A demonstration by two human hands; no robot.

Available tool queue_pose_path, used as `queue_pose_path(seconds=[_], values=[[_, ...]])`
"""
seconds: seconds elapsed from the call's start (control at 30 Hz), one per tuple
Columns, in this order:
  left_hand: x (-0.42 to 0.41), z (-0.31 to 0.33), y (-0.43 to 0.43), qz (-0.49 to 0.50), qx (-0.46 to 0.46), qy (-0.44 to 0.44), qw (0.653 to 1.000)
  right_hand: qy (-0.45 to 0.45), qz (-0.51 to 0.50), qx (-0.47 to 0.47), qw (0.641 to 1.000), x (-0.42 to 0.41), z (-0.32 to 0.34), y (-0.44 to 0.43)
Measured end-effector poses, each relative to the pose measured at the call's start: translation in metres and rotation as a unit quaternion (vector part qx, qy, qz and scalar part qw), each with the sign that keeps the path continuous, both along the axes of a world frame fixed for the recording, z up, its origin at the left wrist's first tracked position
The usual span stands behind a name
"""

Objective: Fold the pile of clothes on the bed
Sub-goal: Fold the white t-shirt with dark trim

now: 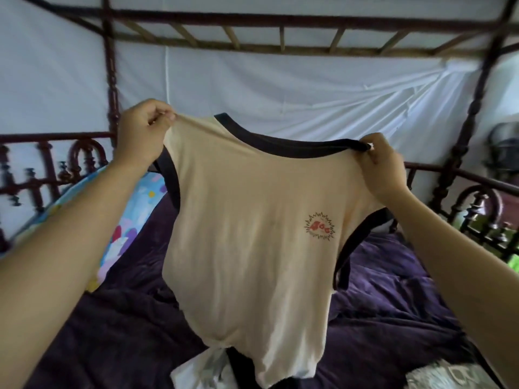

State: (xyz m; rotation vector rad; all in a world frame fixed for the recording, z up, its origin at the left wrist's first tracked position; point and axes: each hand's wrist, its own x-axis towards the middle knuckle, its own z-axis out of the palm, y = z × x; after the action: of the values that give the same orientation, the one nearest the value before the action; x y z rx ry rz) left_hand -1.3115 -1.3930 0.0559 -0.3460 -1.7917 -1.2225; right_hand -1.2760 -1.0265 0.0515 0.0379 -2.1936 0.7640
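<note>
Left hand (140,130) and right hand (384,167) each pinch a shoulder of the cream cotton tank top with black trim (247,234), held up over the purple-quilted bed (393,290). Such thin pinches could slip, and the hem may snag the unfolded clothes (207,363) below.

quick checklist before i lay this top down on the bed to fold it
1. Left hand grip: ok, it pinches one shoulder of the cream top.
2. Right hand grip: ok, it pinches the other shoulder at the dark trim.
3. Top spread between the hands: ok, the neckline is stretched wide.
4. Red print facing the person: ok.
5. Hem: not ok, bunched at the bottom.
6. Landing spot: cannot tell; the purple blanket is rumpled and other clothes lie below the hem.
</note>
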Motion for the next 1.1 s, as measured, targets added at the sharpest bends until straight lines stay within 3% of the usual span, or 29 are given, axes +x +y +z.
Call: queue_pose_path(seconds=[0.2, 0.3, 0.5, 0.73, 0.9, 1.1], values=[[0.009, 0.005, -0.009, -0.012, 0.026, -0.014, 0.999, -0.031, 0.061, -0.012, 0.998, 0.012, 0.013, 0.000], [0.022, 0.013, -0.013, -0.031, 0.044, -0.022, 0.998, -0.047, 0.106, -0.068, 0.991, 0.027, 0.024, 0.000], [0.056, 0.045, -0.023, -0.051, 0.056, 0.020, 0.997, 0.008, 0.181, -0.166, 0.969, 0.053, 0.057, -0.001], [0.062, 0.064, -0.028, -0.046, 0.034, 0.043, 0.997, 0.058, 0.178, -0.155, 0.970, 0.059, 0.068, -0.007], [0.038, 0.053, -0.032, -0.045, 0.013, 0.005, 0.999, 0.058, 0.147, -0.118, 0.980, 0.036, 0.049, -0.015], [-0.034, -0.009, -0.031, -0.029, -0.029, -0.114, 0.993, -0.060, 0.053, -0.016, 0.997, -0.039, -0.015, -0.024]])
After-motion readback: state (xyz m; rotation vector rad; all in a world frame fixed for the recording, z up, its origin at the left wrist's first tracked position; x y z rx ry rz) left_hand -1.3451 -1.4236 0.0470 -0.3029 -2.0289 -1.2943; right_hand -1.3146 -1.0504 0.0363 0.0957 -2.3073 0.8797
